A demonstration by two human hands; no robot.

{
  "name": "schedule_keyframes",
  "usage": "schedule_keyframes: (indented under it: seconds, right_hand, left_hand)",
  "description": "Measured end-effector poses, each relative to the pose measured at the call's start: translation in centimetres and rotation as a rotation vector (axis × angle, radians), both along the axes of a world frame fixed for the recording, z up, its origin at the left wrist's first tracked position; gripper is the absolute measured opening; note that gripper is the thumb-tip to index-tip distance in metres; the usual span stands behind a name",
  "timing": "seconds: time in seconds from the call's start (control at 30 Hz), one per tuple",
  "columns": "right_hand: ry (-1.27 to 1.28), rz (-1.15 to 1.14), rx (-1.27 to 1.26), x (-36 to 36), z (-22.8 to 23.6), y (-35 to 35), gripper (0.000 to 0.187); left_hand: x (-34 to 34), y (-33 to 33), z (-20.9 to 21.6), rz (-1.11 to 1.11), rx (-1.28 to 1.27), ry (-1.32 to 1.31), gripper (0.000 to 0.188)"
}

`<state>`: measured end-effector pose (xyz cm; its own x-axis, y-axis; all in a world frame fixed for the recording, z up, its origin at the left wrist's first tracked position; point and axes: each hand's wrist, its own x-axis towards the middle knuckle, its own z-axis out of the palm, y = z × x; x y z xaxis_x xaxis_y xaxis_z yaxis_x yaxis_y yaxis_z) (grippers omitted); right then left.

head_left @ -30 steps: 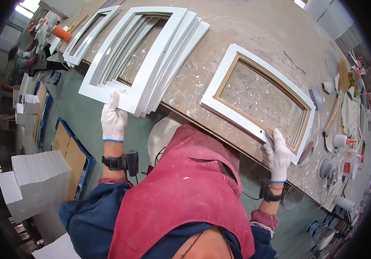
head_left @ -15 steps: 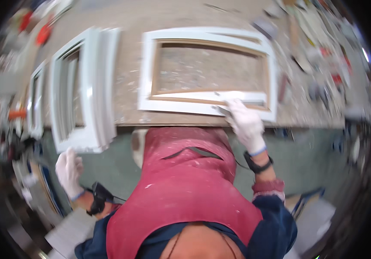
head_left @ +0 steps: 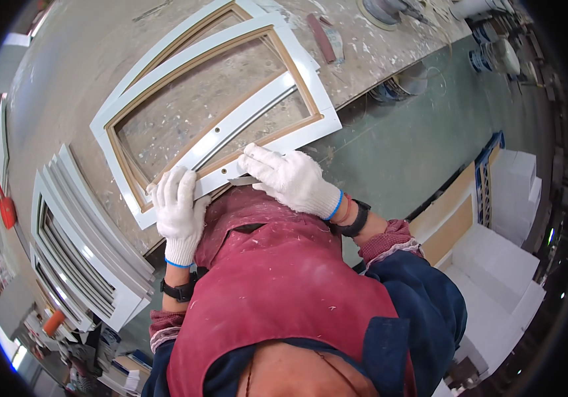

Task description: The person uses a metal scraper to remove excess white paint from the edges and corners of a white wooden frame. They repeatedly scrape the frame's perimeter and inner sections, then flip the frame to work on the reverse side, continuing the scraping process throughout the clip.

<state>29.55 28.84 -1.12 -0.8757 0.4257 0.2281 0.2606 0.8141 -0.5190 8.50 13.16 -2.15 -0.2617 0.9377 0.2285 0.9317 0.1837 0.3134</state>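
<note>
A white window-like frame (head_left: pixel 331 119) with a brown inner edge lies aslant on the workbench, its near rail at the bench's front edge. A second, similar frame (head_left: pixel 122 85) lies partly under it. My gloved left hand (head_left: pixel 179 208) grips the near rail close to its left corner, fingers over the top and thumb on the near side. My gloved right hand (head_left: pixel 295 180) is at the middle of that rail, index and middle fingers stretched along it. A thin flat metal blade, like a scraper (head_left: pixel 242 180), pokes out under these fingers; its other end is hidden in my hand.
Several white frames (head_left: pixel 95 228) lean together at the left of the bench (head_left: pixel 52 99). On the bench's far right are a dark red block (head_left: pixel 322 38) and a round sander (head_left: pixel 380 12). Buckets (head_left: pixel 400 85) stand below the right edge; white panels (head_left: pixel 495 264) are at right.
My view has turned, so the bench looks slanted. My left hand has come from beside the leaning frames onto the near rail. My right hand stays at the rail with the scraper.
</note>
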Motion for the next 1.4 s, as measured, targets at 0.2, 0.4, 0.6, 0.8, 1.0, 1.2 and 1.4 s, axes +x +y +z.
schedule_keyframes:
  seconds: [0.2, 0.4, 0.6, 0.8, 1.0, 1.2, 1.4]
  right_hand:
    - [0.161, -0.066, 0.11, 1.0, 0.2, 0.9, 0.042]
    - [-0.035, 0.063, 0.241, -0.6, 1.9, 2.5, 0.032]
    - [-0.081, 0.321, 0.328, -3.6, 6.0, 3.6, 0.066]
    - [0.006, 0.422, 0.491, -5.6, 7.7, 4.9, 0.065]
    - [0.193, 0.255, 0.46, -5.9, 10.1, 6.6, 0.041]
    - [0.301, 0.234, 0.437, -7.4, 8.9, 6.1, 0.05]
    - [0.195, 0.106, 0.39, -7.8, 6.1, 1.0, 0.049]
  left_hand:
    - [-1.2, 0.1, -0.3, -0.025, 0.02, 0.026, 0.059]
    - [-1.0, -0.3, 1.1, -0.072, 0.052, 0.008, 0.058]
    - [-1.6, -1.1, 5.7, 0.011, 0.055, 0.109, 0.046]
    - [-2.2, -1.8, 8.0, 0.114, 0.31, 0.232, 0.041]
    - [-1.7, -3.9, 10.9, 0.151, 0.738, 0.221, 0.04]
    - [-1.6, -4.5, 8.1, 0.426, 0.019, -0.95, 0.038]
    - [-0.2, -3.2, 1.5, 0.136, 0.207, -1.794, 0.069]
